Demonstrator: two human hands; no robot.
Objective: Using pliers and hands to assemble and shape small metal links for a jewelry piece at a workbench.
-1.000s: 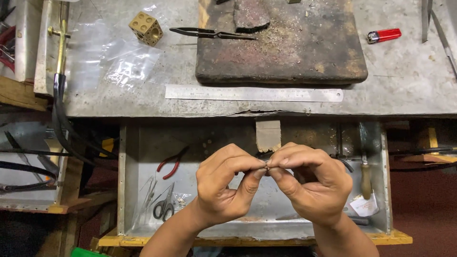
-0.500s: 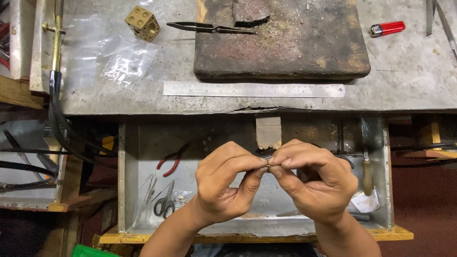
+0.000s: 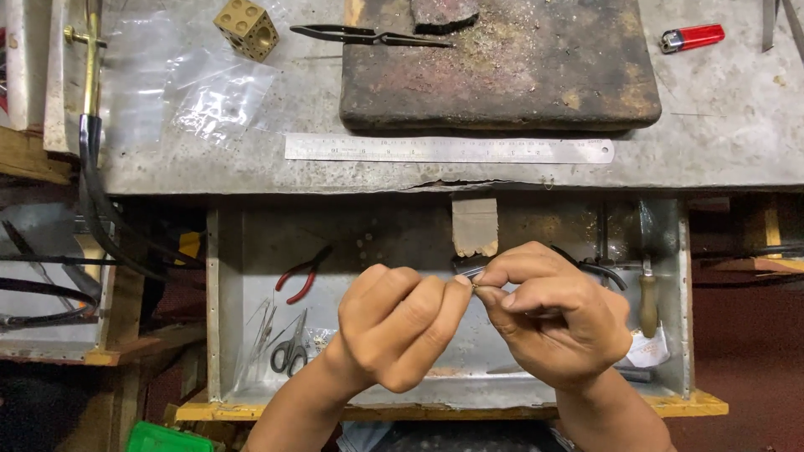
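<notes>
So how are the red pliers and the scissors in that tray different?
The pliers have red handles; the scissors have dark ones. The pliers lie further from the person, the scissors nearer, beside the left hand. Both lie untouched in the metal tray, left of both hands.

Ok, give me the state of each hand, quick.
Left hand: closed, pinching a tiny metal piece.
Right hand: closed, pinching the same piece.

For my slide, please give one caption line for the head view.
Both hands, left and right, pinch a tiny metal piece over an open drawer.
</notes>
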